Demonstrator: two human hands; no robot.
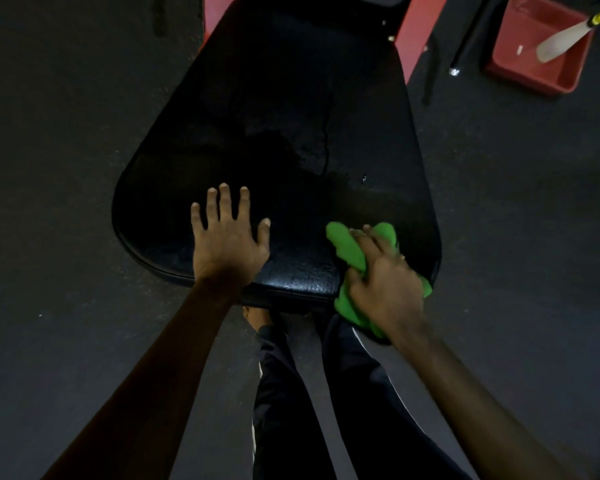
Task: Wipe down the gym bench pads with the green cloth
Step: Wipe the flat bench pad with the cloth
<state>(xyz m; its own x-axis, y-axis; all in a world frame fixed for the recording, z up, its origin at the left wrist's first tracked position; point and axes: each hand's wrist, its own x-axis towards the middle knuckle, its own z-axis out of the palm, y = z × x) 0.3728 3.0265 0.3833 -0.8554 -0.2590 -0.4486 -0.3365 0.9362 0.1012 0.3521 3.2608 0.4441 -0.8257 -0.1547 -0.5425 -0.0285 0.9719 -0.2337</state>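
Left hand [227,244] is lying flat on the black bench pad [274,116], palm down, fingers straight and spread, thumb angled out toward the other hand; nothing is being held in it. Right hand [383,282] is gripping the green cloth [347,244]: fingers are curling over the bunched fabric and pressing it against the pad's near right corner. Cloth is showing as a lobe just past the right fingertips and another fold on the thumb side, and a tail is hanging below the heel of the hand, over the pad's front edge. Between the left thumb and the right fingers the pad surface is looking glossy and speckled. Beyond the fingertips of both hands the pad is narrowing and running away toward a red frame [416,32]; a thin dark line is running down the pad ahead of the right fingers. Well beyond the right fingertips, off to the outer side, a red bin [541,60] is sitting on the dark floor [66,133] with a pale flat blade [561,41] leaning into it. Behind the wrists, legs in dark trousers [291,393] are standing at the pad's front edge.
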